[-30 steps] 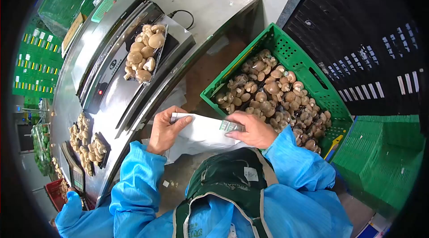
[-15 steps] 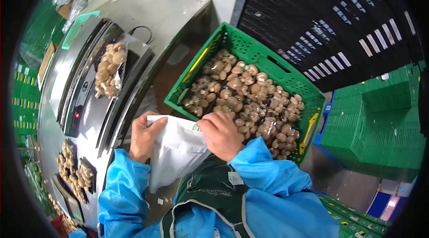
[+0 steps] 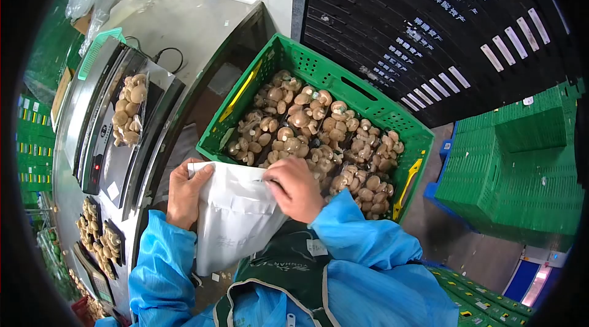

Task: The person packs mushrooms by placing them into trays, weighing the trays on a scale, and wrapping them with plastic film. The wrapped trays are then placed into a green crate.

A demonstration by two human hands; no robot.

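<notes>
A white sheet or bag (image 3: 236,210) hangs in front of my apron, its top edge level with both hands. My left hand (image 3: 186,195) pinches its upper left corner between thumb and fingers. At the upper right corner my right hand (image 3: 294,188) has its fingers curled at the edge; what they grip is hidden. Just beyond the hands is a green crate (image 3: 353,84) with packs of brown mushrooms (image 3: 300,118) under clear film. On the left, a wrapped mushroom pack (image 3: 130,109) lies on a machine (image 3: 92,167) with a red light.
A metal table (image 3: 64,186) at the left holds more mushroom packs (image 3: 98,238). Black stacked crates (image 3: 380,26) stand behind the green crate. Green crates (image 3: 521,161) are stacked at the right, and more green crates (image 3: 478,296) show at the lower right.
The view has shifted, so the crate appears further left. The white sheet or bag is still held up. My right hand's fingers have curled differently at its corner, where the small green mark no longer shows.
</notes>
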